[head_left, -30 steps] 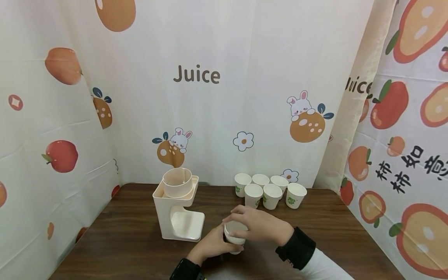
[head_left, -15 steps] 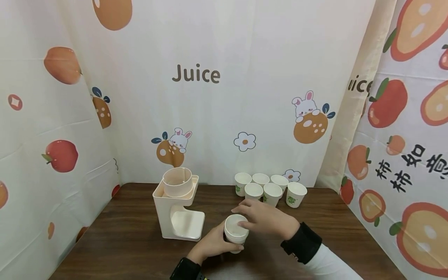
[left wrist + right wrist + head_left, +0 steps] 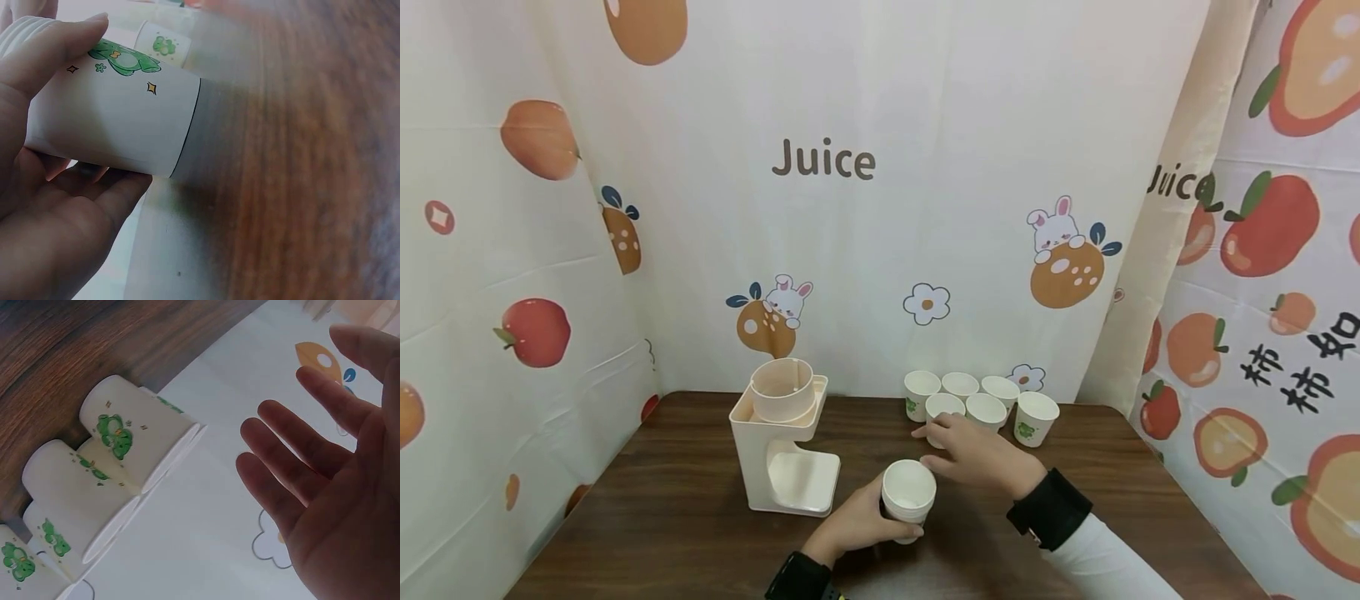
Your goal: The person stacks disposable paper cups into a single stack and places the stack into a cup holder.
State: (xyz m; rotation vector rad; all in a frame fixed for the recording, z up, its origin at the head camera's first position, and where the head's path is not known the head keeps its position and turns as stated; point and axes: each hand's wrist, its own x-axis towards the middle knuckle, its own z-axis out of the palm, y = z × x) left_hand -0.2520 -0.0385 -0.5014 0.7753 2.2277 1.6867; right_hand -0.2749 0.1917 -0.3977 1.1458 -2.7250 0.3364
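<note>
My left hand [image 3: 859, 520] grips a stack of white paper cups [image 3: 907, 492], fingers and thumb wrapped round its side. Several nested rims show at the upper left of the left wrist view, and a green bear is printed on the outer cup [image 3: 119, 119]. My right hand [image 3: 976, 454] hovers above and to the right of the stack, holding nothing; its fingers spread apart in the right wrist view. Just beyond it stand several more paper cups [image 3: 1036, 417] in two loose rows. The closest ones [image 3: 140, 431] are apart from the fingers [image 3: 265, 481].
A cream machine [image 3: 751, 467] with a round cup-shaped top [image 3: 781, 392] and a flat base plate [image 3: 805, 482] stands left of the stack. The dark wooden table [image 3: 685, 500] ends at a fruit-printed curtain [image 3: 865, 242] behind.
My right hand has lifted off the top of the stack and moved right and back toward the standing cups. The left hand has kept its hold on the stack in nearly the same place.
</note>
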